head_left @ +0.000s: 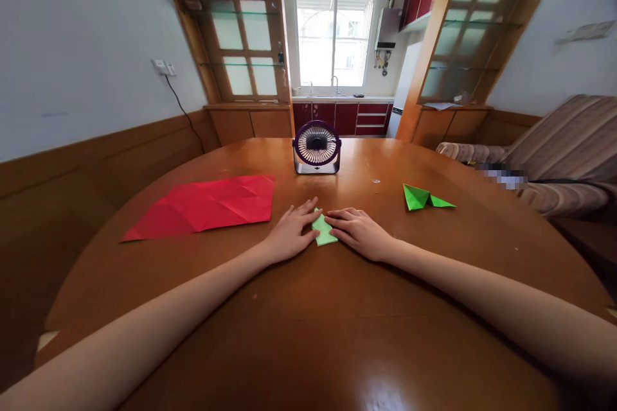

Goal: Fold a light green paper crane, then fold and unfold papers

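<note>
A small light green folded paper (324,232) lies flat on the round wooden table (308,321) in front of me. My left hand (290,230) presses on its left side, fingers stretched toward its top. My right hand (359,231) lies flat on its right edge, fingers pointing left. Both hands hold the paper down on the table; most of it is hidden under the fingers.
A creased red paper sheet (207,205) lies flat to the left. A brighter green folded paper shape (424,198) sits to the right. A small purple desk fan (317,148) stands at the far side. A striped sofa (554,148) is at the right.
</note>
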`<state>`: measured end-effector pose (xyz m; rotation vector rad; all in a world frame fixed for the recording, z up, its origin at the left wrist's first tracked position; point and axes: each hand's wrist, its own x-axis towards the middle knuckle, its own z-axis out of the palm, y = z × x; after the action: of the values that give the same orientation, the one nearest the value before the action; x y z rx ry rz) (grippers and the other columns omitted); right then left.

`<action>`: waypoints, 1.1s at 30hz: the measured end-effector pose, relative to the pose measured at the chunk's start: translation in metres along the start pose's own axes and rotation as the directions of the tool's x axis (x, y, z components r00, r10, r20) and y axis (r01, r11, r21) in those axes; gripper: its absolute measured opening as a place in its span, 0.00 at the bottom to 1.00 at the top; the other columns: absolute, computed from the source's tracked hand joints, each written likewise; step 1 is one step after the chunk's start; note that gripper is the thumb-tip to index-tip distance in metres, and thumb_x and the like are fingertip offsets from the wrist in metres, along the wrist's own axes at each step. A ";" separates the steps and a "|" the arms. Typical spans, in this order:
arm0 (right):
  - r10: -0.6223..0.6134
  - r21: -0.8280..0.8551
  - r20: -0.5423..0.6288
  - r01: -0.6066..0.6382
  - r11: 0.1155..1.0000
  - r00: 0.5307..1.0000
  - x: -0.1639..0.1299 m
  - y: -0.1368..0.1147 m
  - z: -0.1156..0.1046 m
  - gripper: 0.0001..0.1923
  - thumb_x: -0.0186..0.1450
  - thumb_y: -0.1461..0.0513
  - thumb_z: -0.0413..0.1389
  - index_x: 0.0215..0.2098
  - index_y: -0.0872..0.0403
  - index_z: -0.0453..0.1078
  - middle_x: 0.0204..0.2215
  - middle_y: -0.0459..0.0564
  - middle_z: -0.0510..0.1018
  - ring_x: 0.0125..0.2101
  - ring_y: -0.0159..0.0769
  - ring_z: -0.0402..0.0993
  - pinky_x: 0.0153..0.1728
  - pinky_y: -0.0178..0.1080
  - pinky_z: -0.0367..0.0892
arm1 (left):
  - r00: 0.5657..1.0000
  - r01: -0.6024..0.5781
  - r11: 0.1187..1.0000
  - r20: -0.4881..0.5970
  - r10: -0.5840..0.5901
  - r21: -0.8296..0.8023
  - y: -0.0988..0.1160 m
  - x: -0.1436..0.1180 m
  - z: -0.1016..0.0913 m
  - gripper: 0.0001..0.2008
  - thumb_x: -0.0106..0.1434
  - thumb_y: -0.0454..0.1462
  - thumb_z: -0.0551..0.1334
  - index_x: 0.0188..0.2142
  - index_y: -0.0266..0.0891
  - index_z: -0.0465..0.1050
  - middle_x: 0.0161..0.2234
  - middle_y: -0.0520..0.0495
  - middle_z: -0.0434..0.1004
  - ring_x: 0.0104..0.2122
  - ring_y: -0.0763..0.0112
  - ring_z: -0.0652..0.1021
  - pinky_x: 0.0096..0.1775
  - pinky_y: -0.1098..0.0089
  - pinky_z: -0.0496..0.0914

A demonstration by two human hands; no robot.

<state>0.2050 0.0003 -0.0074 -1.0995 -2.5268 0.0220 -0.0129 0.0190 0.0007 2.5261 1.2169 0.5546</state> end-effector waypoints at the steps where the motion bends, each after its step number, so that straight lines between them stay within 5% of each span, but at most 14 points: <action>1: 0.002 0.001 -0.004 -0.002 1.000 1.000 0.000 0.000 0.000 0.21 0.72 0.56 0.45 0.60 0.53 0.64 0.57 0.56 0.69 0.55 0.46 0.65 0.54 0.52 0.61 | 0.998 -0.023 1.000 0.050 0.023 0.001 -0.001 0.001 -0.001 0.26 0.65 0.39 0.54 0.62 0.43 0.59 0.67 0.45 0.49 0.66 0.62 0.53 0.64 0.51 0.43; 6: -0.011 0.082 -0.109 0.020 0.996 0.994 -0.003 -0.002 -0.001 0.18 0.70 0.58 0.48 0.55 0.55 0.69 0.52 0.57 0.73 0.52 0.44 0.69 0.53 0.49 0.64 | 0.968 -0.097 0.995 0.232 0.093 0.007 -0.005 0.003 -0.004 0.25 0.70 0.40 0.46 0.66 0.44 0.51 0.67 0.46 0.48 0.67 0.67 0.50 0.64 0.52 0.36; 10: -0.207 0.124 -0.184 0.232 0.965 0.961 -0.010 -0.008 -0.006 0.15 0.68 0.65 0.48 0.48 0.55 0.73 0.43 0.56 0.77 0.44 0.39 0.72 0.48 0.44 0.68 | 0.966 -0.128 0.989 0.235 0.107 0.076 -0.007 0.001 -0.003 0.25 0.72 0.42 0.43 0.66 0.44 0.49 0.67 0.46 0.46 0.67 0.69 0.49 0.64 0.55 0.35; 13: -0.333 0.092 -0.115 0.344 0.935 0.936 -0.013 -0.012 -0.008 0.17 0.66 0.67 0.48 0.50 0.53 0.72 0.40 0.55 0.76 0.42 0.39 0.71 0.46 0.44 0.68 | 0.966 -0.141 0.983 0.234 0.111 0.118 -0.007 0.000 -0.002 0.25 0.72 0.41 0.42 0.66 0.44 0.48 0.67 0.47 0.45 0.67 0.70 0.49 0.64 0.56 0.35; 19: -0.367 -0.049 0.032 0.368 0.928 0.930 -0.010 -0.016 -0.012 0.21 0.63 0.68 0.47 0.53 0.57 0.70 0.35 0.55 0.73 0.36 0.39 0.67 0.43 0.43 0.66 | 0.978 -0.141 0.977 0.174 0.113 0.158 -0.005 0.000 0.002 0.24 0.71 0.40 0.42 0.65 0.43 0.53 0.66 0.46 0.51 0.66 0.69 0.53 0.65 0.57 0.38; 24: -0.407 -0.152 0.122 0.423 0.893 0.905 -0.009 -0.021 -0.017 0.21 0.64 0.69 0.46 0.54 0.58 0.67 0.41 0.57 0.73 0.39 0.41 0.66 0.45 0.45 0.64 | 0.992 -0.117 0.976 0.062 0.107 0.182 0.001 0.007 0.008 0.24 0.71 0.43 0.43 0.62 0.42 0.60 0.64 0.44 0.58 0.64 0.66 0.58 0.64 0.56 0.40; 33: -0.412 -0.260 0.179 0.446 0.856 0.894 -0.013 -0.028 -0.018 0.23 0.64 0.67 0.46 0.57 0.62 0.63 0.45 0.59 0.73 0.39 0.42 0.69 0.44 0.44 0.65 | 0.997 -0.055 0.981 0.067 0.044 0.188 -0.004 0.014 0.016 0.26 0.71 0.45 0.44 0.65 0.44 0.53 0.66 0.44 0.51 0.65 0.59 0.54 0.63 0.47 0.33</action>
<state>0.1997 -0.0304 0.0098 -0.6114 -2.8951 -0.4380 -0.0006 0.0310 -0.0117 2.7164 1.2414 0.3836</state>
